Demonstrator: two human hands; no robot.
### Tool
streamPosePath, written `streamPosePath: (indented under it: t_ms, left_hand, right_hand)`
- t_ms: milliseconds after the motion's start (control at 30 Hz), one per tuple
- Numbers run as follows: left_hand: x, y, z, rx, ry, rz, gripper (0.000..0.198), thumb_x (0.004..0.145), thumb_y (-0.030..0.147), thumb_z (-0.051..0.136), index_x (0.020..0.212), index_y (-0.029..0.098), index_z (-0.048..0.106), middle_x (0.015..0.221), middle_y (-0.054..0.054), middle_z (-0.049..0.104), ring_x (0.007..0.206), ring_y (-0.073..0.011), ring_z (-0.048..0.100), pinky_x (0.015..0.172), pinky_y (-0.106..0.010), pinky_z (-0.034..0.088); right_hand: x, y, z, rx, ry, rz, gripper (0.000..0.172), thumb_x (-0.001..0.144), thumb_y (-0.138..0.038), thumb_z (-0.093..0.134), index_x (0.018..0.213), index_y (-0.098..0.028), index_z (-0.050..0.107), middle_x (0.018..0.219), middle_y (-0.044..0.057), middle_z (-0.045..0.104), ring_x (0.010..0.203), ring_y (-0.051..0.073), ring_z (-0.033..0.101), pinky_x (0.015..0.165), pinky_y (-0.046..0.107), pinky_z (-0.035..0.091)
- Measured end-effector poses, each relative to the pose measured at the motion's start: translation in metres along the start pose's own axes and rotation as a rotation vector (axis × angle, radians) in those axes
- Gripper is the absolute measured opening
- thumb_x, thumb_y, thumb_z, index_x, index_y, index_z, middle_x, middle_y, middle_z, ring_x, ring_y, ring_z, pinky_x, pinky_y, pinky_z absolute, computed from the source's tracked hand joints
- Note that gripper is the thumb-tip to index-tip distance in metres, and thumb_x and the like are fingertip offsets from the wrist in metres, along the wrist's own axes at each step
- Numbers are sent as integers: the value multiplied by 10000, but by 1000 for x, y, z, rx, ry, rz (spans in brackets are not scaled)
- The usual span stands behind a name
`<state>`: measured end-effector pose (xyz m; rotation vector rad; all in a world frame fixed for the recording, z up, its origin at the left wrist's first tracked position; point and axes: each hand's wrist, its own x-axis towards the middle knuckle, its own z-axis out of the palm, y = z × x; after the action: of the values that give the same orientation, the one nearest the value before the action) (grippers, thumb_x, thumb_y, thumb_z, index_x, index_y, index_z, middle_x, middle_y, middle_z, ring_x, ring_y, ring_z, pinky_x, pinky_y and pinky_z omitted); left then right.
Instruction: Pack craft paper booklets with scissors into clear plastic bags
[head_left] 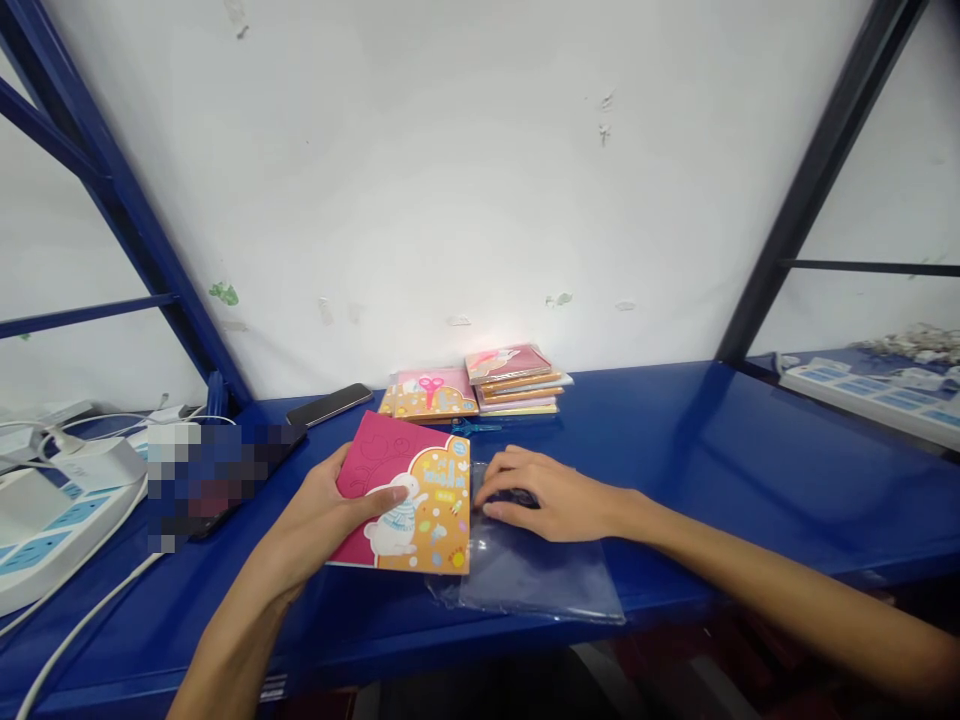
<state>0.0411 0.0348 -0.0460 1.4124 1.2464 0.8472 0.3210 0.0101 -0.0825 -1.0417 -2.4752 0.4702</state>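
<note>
1. White wall (450, 200) behind, marked with torn patches.
2. Glossy blue tabletop (660, 440) below.
3. By the wall, stack of booklets (517, 385), top one in clear wrapping.
4. Near the front edge, flat clear plastic sleeve (540, 580).
5. Just left, magenta-and-orange booklet (424, 530), tilted up.
6. Left hand (337, 500) closed on it, thumb across the cover.
7. Right hand (551, 495) over the sleeve, fingers half-curled; any grip impossible to tell.
8. Left of the stack, pink scissors (430, 388).

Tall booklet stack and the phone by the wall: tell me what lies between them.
A lower pile of booklets, with pink scissors on top, lies between them in the head view.
</note>
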Motion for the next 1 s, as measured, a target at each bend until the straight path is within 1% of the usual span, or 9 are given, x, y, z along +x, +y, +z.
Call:
streamPosePath:
  t_ms: [100, 200, 300, 367, 433, 533, 600, 800, 1000]
  left_hand:
    - [1, 0, 0, -1, -9, -11, 553, 693, 364, 874, 1153, 183, 626, 1011, -144, 806, 784, -306, 788, 657, -367, 637]
    - [2, 0, -1, -14, -21, -24, 568, 686, 367, 883, 1157, 187, 623, 1016, -137, 809, 787, -304, 789, 662, -368, 640]
    - [4, -1, -3, 0, -35, -50, 588, 678, 368, 893, 1166, 195, 614, 1016, -119, 813, 784, -297, 789, 668, -365, 642]
    - [5, -2, -4, 15, -47, -62, 583, 689, 367, 890, 1171, 197, 609, 1031, -112, 812, 798, -290, 789, 683, -362, 643]
    - [6, -4, -5, 26, -54, -72, 571, 703, 372, 881, 1173, 195, 609, 1037, -111, 811, 815, -288, 786, 695, -359, 641]
    - [8, -6, -7, 48, -52, -90, 568, 706, 381, 876, 1172, 187, 615, 1028, -113, 812, 826, -289, 781, 689, -356, 637]
    - [9, -8, -8, 65, -50, -104, 555, 705, 387, 874, 1156, 181, 624, 1024, -116, 811, 816, -285, 778, 674, -349, 632]
    - [10, -9, -7, 29, -94, -100, 532, 702, 401, 867, 1135, 182, 650, 1058, -116, 809, 780, -265, 779, 658, -334, 628]
    - [7, -7, -7, -32, -105, -86, 566, 654, 293, 886, 1161, 200, 653, 1020, -95, 818, 736, -262, 782, 624, -317, 623]
  right_hand:
    - [0, 3, 2, -122, 34, 7, 396, 1028, -408, 505, 1362, -242, 638, 1382, 83, 639, 1302, 275, 513, 1122, 473, 349]
    - [-1, 6, 2, -166, -49, 6, 547, 1047, -424, 443, 1565, -253, 413, 1611, 70, 416, 1456, 303, 360, 1184, 524, 264]
    - [2, 9, 2, -203, -119, 25, 618, 1054, -402, 410, 1632, -253, 250, 1682, 84, 256, 1495, 310, 302, 1197, 531, 244]
    - [6, 13, 3, -234, -123, 25, 611, 1049, -377, 420, 1626, -243, 272, 1658, 101, 315, 1474, 300, 335, 1189, 520, 267]
    - [11, 19, 4, -250, -97, 14, 555, 1044, -382, 438, 1578, -236, 389, 1584, 112, 437, 1430, 291, 393, 1173, 509, 298]
    - [15, 29, 5, -208, -14, 9, 444, 1028, -412, 501, 1428, -235, 579, 1444, 111, 564, 1336, 271, 492, 1144, 466, 350]
    - [17, 35, 5, -150, 43, 8, 356, 1022, -389, 530, 1320, -230, 643, 1355, 103, 607, 1260, 248, 547, 1112, 426, 387]
    - [28, 45, 5, -19, 94, -39, 156, 1009, -315, 586, 1046, -206, 691, 1127, 56, 698, 1064, 204, 625, 981, 348, 450]
    - [31, 47, 3, 179, 107, 1, 210, 998, -387, 605, 1035, -214, 718, 1056, 30, 734, 955, 186, 668, 859, 298, 487]
